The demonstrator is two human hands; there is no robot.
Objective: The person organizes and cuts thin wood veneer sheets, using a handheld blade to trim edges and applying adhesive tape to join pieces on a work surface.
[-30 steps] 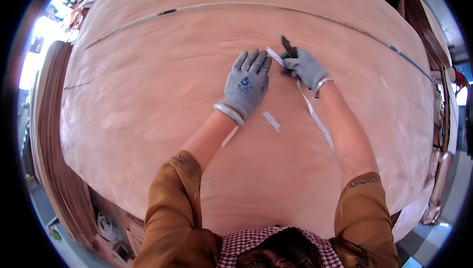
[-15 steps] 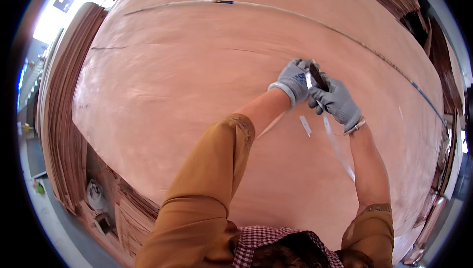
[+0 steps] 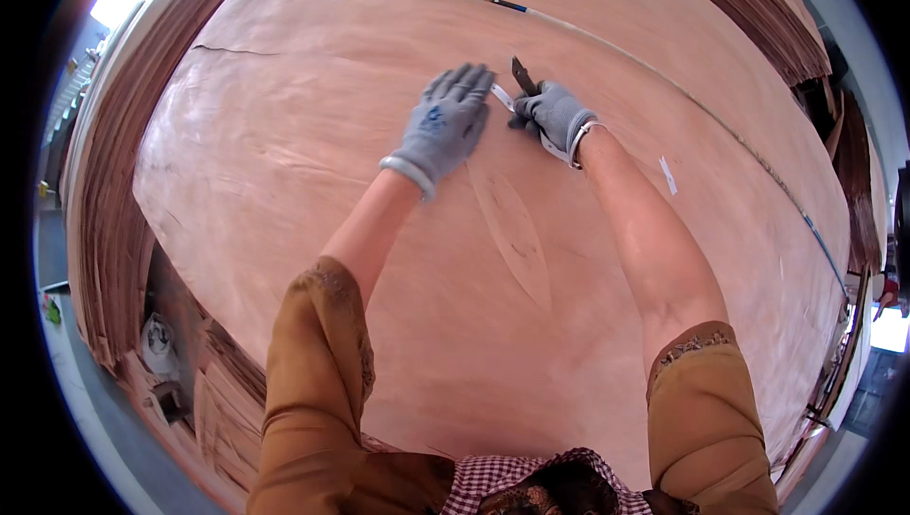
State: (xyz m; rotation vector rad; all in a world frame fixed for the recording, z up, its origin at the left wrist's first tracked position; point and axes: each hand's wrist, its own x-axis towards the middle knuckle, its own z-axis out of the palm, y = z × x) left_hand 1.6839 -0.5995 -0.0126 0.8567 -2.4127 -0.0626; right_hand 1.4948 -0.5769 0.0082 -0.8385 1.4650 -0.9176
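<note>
My left hand (image 3: 444,122), in a grey glove, is open with its fingers stretched out over a large pinkish-brown veneer sheet (image 3: 379,231). Close by on the right, my gloved right hand (image 3: 557,119) is closed around a dark knife (image 3: 521,76) whose slanted tip points up and away. A short end of white tape (image 3: 502,96) sticks out from the same hand toward my left fingertips. Between my forearms, a leaf-shaped patch (image 3: 512,231) shows in the sheet. Another short white tape piece (image 3: 668,176) lies right of my right forearm.
A long thin rod (image 3: 607,41) lies across the sheet's far part. Stacks of brown veneer stand at the left (image 3: 133,174) and the far right (image 3: 749,13). A dark crack (image 3: 232,50) marks the sheet's far left. A white bag (image 3: 159,344) sits low at the left.
Both hands have moved left over the sheet and come apart. My left fingers, bent near the tape before, are now stretched out. The tape's long tail no longer shows; the leaf-shaped patch is uncovered.
</note>
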